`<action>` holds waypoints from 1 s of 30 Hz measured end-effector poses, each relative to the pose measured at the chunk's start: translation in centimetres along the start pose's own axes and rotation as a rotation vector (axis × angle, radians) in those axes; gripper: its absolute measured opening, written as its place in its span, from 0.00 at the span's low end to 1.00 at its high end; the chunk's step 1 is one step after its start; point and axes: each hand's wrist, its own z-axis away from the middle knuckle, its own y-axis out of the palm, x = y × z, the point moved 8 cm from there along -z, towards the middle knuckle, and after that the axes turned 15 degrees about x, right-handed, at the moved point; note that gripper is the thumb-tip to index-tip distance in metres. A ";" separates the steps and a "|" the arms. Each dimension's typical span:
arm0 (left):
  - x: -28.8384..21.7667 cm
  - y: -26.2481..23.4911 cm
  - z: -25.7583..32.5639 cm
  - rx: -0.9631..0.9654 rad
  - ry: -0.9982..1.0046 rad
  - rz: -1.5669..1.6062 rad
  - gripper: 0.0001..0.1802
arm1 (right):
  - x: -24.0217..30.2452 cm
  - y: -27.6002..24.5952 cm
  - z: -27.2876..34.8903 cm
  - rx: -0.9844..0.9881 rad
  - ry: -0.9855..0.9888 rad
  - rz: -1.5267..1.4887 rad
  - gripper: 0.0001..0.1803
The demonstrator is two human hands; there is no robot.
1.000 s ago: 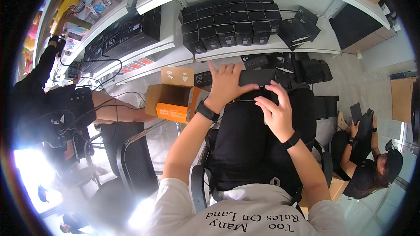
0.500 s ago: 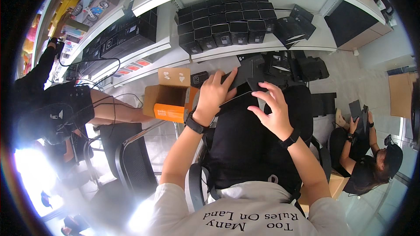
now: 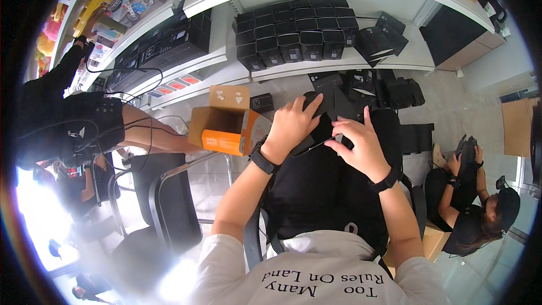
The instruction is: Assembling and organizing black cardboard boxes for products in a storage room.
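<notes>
Over my lap I hold a black cardboard box (image 3: 323, 129), partly unfolded, with its flaps raised. My left hand (image 3: 291, 127) is closed around its left side, fingers over the far panel. Thumb and fingertips of my right hand (image 3: 359, 144) pinch the box's near right edge. My palms partly cover the box, so its full shape is hidden. Just beyond it, more flat black cardboard pieces (image 3: 333, 83) lie in a pile. To the left of my left hand stands an open orange-and-brown carton (image 3: 223, 142).
Rows of small black boxes (image 3: 291, 49) fill the white shelf (image 3: 339, 66) ahead. Folded black cartons (image 3: 379, 39) lie on its right. A co-worker (image 3: 480, 214) at the right holds black cardboard. Another person (image 3: 73, 130) stands left, by black chairs (image 3: 175, 200) and hanging cables.
My right hand's spread fingers have closed onto the box edge. Both hands have shifted slightly to the right in the picture, and the box is turned a little.
</notes>
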 end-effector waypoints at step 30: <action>-0.3 0.0 2.5 -0.051 0.043 0.148 0.53 | -3.4 1.7 -6.5 0.145 -0.247 0.136 0.35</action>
